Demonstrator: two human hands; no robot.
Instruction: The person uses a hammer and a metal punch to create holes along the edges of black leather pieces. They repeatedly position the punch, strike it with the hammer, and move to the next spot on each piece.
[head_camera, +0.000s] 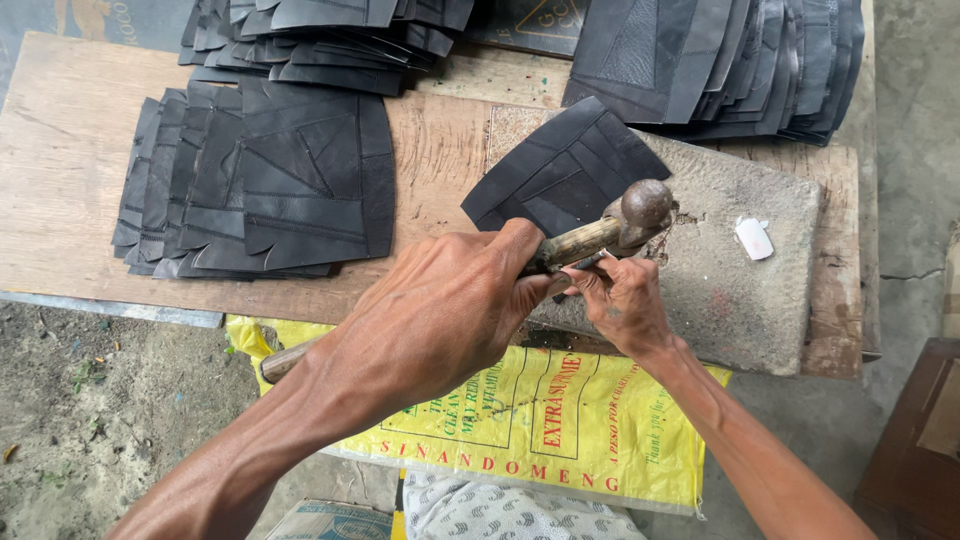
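My left hand (440, 310) grips the wooden handle of a hammer (590, 240); its round metal head (646, 206) hovers over the near corner of a black stitched leather piece (560, 170). That piece lies on a grey stone slab (740, 270). My right hand (622, 300) sits just below the hammer head, its fingertips pinching the near edge of the leather piece against the slab. The handle's butt end (280, 362) sticks out behind my left wrist.
A fanned stack of similar black pieces (260, 180) lies on the wooden board (60, 170) at left. More stacks sit at the top (320, 40) and top right (720, 60). A small white lump (753, 238) rests on the slab. A yellow sack (540, 420) hangs below.
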